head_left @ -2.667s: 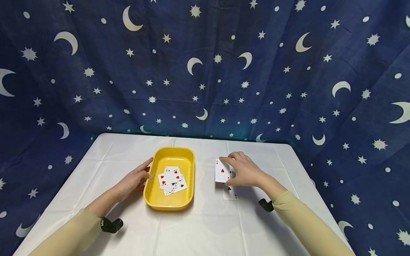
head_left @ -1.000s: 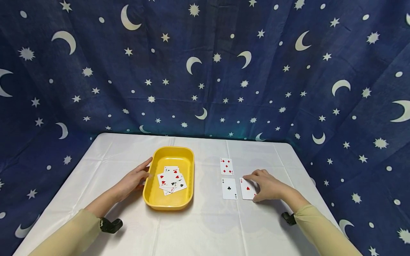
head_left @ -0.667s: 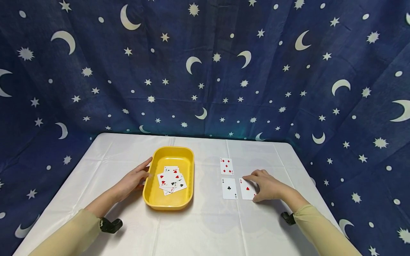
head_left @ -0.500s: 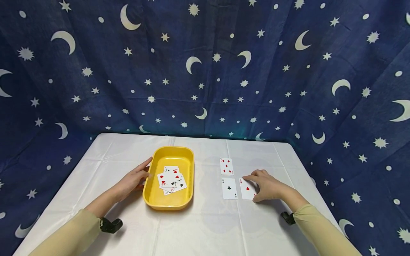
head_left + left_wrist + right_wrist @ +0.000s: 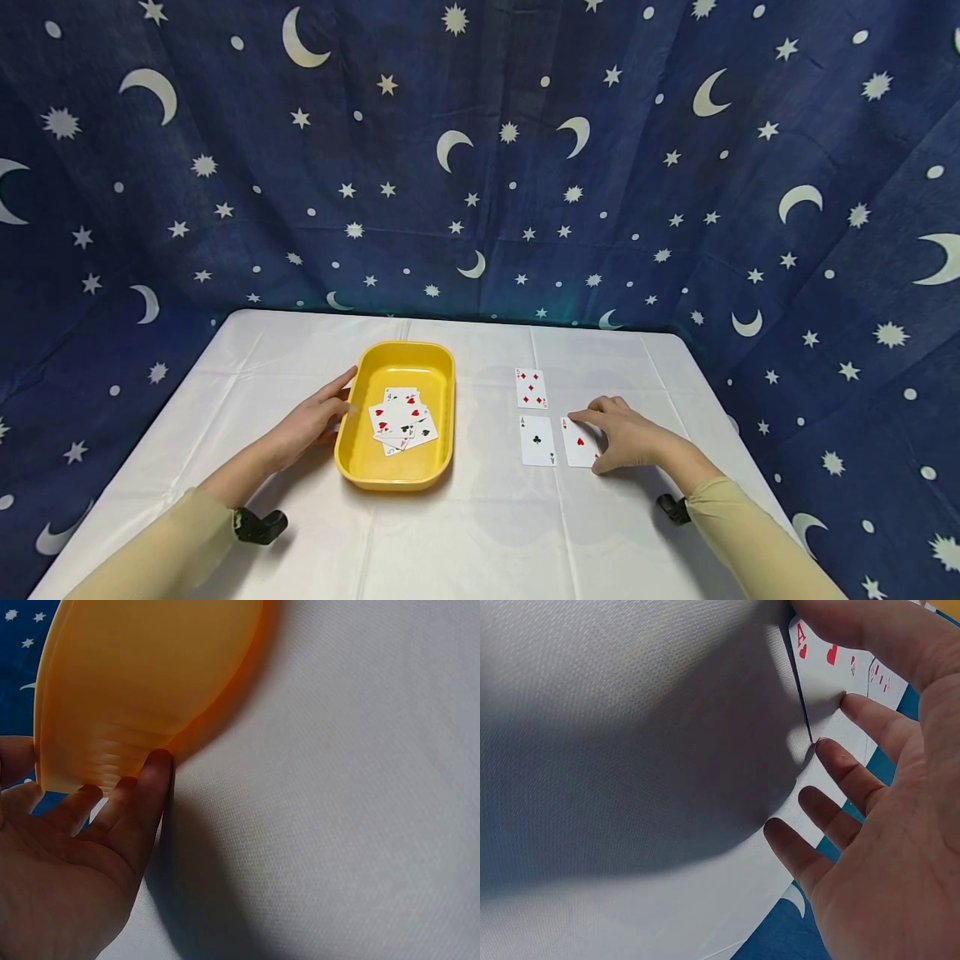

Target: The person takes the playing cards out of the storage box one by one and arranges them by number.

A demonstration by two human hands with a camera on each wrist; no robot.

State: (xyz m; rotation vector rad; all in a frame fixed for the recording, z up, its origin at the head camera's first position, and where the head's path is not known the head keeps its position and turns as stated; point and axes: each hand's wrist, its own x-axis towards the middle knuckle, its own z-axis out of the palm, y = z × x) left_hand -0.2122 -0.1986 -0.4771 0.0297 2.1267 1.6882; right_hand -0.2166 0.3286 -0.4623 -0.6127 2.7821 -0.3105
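One white table (image 5: 468,542) carries a tray (image 5: 405,472) at left, with several cards (image 5: 397,416) inside. My left hand (image 5: 309,422) rests relaxed fingers against its left wall; my right hand (image 5: 626,437) pinches the ace of hearts (image 5: 576,444) at right. Left of it lies the ace of clubs (image 5: 534,450); farther, the five of diamonds (image 5: 534,382).
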